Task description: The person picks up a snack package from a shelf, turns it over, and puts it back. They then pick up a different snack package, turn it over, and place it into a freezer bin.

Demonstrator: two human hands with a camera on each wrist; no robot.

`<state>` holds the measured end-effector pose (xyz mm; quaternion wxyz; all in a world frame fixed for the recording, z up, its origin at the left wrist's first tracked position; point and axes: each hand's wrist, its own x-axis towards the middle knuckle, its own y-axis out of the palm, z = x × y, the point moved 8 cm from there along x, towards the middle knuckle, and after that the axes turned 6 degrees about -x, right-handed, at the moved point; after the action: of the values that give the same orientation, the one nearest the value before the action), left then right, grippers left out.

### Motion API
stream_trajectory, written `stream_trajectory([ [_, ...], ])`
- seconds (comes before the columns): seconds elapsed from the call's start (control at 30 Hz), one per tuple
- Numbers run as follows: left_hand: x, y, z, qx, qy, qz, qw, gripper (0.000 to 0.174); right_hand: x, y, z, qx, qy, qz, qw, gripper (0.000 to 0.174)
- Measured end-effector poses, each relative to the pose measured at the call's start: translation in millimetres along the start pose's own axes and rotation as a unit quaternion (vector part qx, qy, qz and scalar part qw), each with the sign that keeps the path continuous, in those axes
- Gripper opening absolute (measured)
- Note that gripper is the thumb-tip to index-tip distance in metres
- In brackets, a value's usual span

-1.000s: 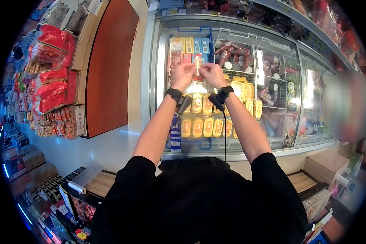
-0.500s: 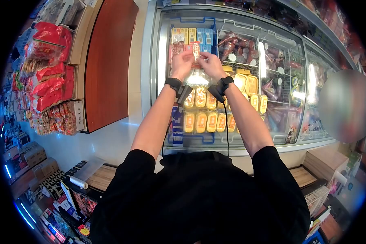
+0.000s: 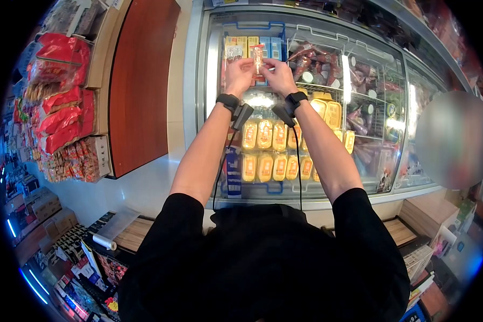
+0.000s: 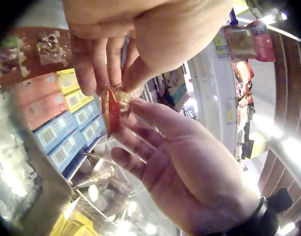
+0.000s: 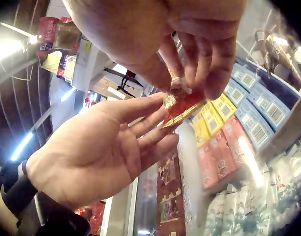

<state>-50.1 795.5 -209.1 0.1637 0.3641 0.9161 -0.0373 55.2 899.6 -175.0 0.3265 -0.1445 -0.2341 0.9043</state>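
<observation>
A small red-and-gold wrapped snack packet (image 3: 258,56) is held upright between both hands, over the freezer. My left hand (image 3: 240,75) pinches one side of it between thumb and fingers, and my right hand (image 3: 278,76) pinches the other side. In the left wrist view the red wrapper (image 4: 111,112) juts out between the two sets of fingertips. From the right wrist, the shiny packet (image 5: 184,109) shows its crinkled end next to both thumbs. Behind the hands stand yellow boxes (image 3: 241,42) and blue boxes (image 3: 276,48) in the freezer.
Yellow packs (image 3: 264,167) lie in rows in the freezer (image 3: 196,96), nearer my body. Wire baskets on the right hold wrapped cones (image 3: 312,67). A reddish-brown board (image 3: 142,96) and red snack bags (image 3: 59,115) stand to the left. A blurred shape (image 3: 456,140) is at right.
Both hands have moved a little farther from my body with the packet pinched between them. The head view has shifted slightly.
</observation>
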Motion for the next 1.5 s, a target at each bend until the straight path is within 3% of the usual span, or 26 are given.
stream_trajectory([
  [0.4,2.2,-5.6,12.0,-0.030,-0.006,-0.035,0.999,0.026,6.6,10.9,-11.9,-0.035,-0.011,-0.010,0.999,0.046],
  [0.5,3.6,-4.7,13.6,-0.032,0.001,-0.024,0.999,0.026,5.3,10.9,-15.1,-0.009,0.018,-0.013,1.000,0.040],
  [0.7,9.6,-7.7,12.9,0.070,0.073,-0.029,0.994,0.029,4.4,10.0,-10.2,-0.007,0.013,-0.011,1.000,0.041],
  [0.9,4.9,-11.6,8.2,0.051,0.082,-0.067,0.993,0.025,3.2,10.0,-5.6,-0.021,0.014,-0.013,1.000,0.040],
  [1.0,3.3,-9.6,14.0,0.000,0.010,-0.052,0.999,0.024,3.6,11.3,-8.0,-0.026,0.025,-0.018,0.999,0.040],
  [1.13,3.4,-7.8,12.3,-0.027,0.024,-0.050,0.998,0.024,2.7,9.7,-5.9,-0.021,0.030,-0.016,0.999,0.040],
  [1.33,-14.2,-5.9,-10.1,0.020,0.055,-0.016,0.998,0.027,-7.3,-15.7,3.9,-0.032,0.019,-0.073,0.997,0.038],
  [1.5,-67.5,-5.6,-37.3,0.053,0.079,-0.007,0.995,0.028,-23.6,-44.2,15.2,-0.055,-0.016,-0.137,0.989,0.036],
])
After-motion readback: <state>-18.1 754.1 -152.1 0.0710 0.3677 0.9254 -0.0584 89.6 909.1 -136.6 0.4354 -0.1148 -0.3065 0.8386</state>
